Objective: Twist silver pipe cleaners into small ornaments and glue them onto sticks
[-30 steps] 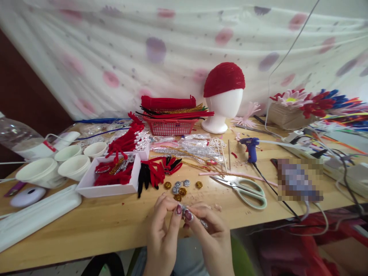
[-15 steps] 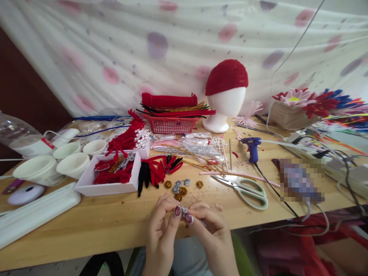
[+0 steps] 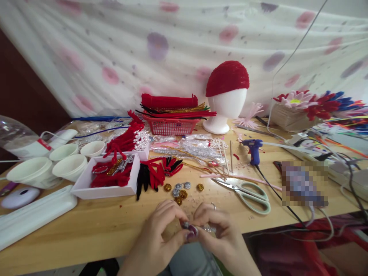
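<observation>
Over the table's front edge, my left hand [image 3: 162, 232] pinches a silver tinsel pipe cleaner [image 3: 209, 229] between thumb and fingertips. My right hand [image 3: 217, 226], with a ring on one finger, is closed on the same piece, its thumb meeting the left thumb. A glittery bit shows between the fingertips and more below the right fingers; the rest is hidden. Just beyond lie small coiled tinsel discs, some silver [image 3: 187, 185] and some gold [image 3: 200, 187].
Green-handled scissors [image 3: 254, 197] and a blue glue gun [image 3: 253, 150] lie to the right, with a cord across the table. At left stand a white box [image 3: 105, 193] of red pieces and several white cups [image 3: 70, 168]. Behind are a red basket [image 3: 172, 126] and a foam head [image 3: 225, 109].
My hands have shifted slightly, the right one opening its wrist outward so that more of the silver tinsel shows. The fingertips stay together on the pipe cleaner.
</observation>
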Tool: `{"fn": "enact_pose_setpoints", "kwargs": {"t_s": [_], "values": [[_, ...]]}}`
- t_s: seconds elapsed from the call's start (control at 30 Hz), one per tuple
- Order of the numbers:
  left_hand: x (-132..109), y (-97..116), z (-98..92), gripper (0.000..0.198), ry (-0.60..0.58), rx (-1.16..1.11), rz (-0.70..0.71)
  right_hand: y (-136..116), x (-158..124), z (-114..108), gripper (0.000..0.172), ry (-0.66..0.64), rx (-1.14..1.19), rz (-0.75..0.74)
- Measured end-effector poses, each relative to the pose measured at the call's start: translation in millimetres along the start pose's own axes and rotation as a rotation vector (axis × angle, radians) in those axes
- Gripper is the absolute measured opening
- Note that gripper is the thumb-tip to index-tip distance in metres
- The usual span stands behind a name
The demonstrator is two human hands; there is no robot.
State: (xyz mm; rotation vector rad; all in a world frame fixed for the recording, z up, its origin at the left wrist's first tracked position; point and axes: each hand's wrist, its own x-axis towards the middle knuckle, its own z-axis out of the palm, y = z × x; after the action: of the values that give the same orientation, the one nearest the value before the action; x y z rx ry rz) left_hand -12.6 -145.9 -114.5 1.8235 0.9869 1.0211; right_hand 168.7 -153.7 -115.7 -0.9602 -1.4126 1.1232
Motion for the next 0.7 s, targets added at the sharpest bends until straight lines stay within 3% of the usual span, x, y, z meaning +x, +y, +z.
{"fn": "enact_pose_setpoints", "kwargs": {"t_s": [0.07, 0.13, 0.3, 0.47, 0.7], "values": [[5.9, 6.1, -12.3, 0.014, -0.13, 0.164, 0.063, -8.0, 1.0, -8.3, 0.013, -0.134, -0.098, 0.027], [11.1, 10.5, -16.7, 0.022, -0.186, 0.305, 0.095, -13.1, 0.9, -12.9, 0.012, -0.204, -0.193, 0.032], [15.1, 12.9, -13.1, 0.03, -0.138, 0.416, 0.138, -17.3, 0.2, -12.8, 0.018, -0.27, -0.264, 0.071], [8.9, 9.1, -15.8, 0.032, -0.034, 0.258, 0.12, -11.8, -1.6, -5.1, 0.019, -0.121, -0.188, 0.063], [2.8, -9.5, -10.3, 0.026, 0.077, -0.284, 0.076, 14.9, -13.1, 17.4, 0.006, 0.116, 0.171, -0.038]]}}
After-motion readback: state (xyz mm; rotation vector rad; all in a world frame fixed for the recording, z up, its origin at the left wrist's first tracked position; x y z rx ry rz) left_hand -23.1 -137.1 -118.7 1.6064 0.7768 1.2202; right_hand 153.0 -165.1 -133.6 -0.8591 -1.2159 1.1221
